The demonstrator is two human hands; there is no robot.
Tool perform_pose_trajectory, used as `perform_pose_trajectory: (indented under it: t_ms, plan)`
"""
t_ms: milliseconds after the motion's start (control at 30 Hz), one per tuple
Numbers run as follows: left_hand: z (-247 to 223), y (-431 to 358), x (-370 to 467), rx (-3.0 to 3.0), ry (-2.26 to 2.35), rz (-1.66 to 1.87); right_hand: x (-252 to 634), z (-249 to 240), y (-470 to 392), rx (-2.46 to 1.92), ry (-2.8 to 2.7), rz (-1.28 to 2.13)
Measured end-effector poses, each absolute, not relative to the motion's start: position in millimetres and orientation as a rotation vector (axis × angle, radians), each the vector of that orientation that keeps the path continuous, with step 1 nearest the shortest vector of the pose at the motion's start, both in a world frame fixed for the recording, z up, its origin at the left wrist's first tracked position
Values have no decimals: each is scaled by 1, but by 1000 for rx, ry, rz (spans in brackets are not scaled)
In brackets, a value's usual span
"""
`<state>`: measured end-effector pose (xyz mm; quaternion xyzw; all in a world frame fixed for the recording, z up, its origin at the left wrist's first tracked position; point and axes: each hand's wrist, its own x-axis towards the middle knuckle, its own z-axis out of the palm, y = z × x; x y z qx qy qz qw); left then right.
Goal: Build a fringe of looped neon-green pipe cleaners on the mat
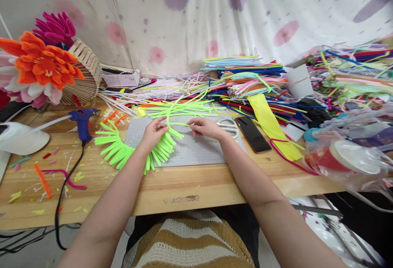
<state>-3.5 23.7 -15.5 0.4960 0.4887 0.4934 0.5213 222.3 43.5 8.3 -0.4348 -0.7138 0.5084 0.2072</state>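
Observation:
A fringe of bright green fuzzy stems (pixel 123 152) curves over the left part of a grey cutting mat (pixel 196 153). My left hand (pixel 155 133) is closed on the fringe near its right end, where a long green stem rises from the fingers. Pinched in my right hand (pixel 204 129) is the tip of a green stem that runs across from my left hand. Loose green stems (pixel 187 108) lie at the mat's back edge. White-handled scissors (pixel 229 127) rest just right of my right hand.
A blue glue gun (pixel 83 122) stands at the left, its black cord hanging over the table edge. Fuzzy flowers (pixel 49 65) fill the back left. Bundles of coloured stems (pixel 251 79) lie behind the mat. A phone (pixel 253 134) and yellow strip (pixel 273 124) sit to the right.

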Motion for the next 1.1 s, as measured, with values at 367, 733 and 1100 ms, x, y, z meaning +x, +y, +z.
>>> perform_pose_trajectory:
  t_ms: [367, 733, 1100]
  plan:
    - [-16, 22, 1, 1152, 1248, 1177, 212, 5, 42, -1178, -2057, 1368]
    - [-13, 21, 3, 1168, 1143, 1182, 164, -14, 46, -1000, -1895, 1289]
    - [-13, 19, -1, 1086, 1253, 1101, 171, -9, 40, -971, -1840, 1389]
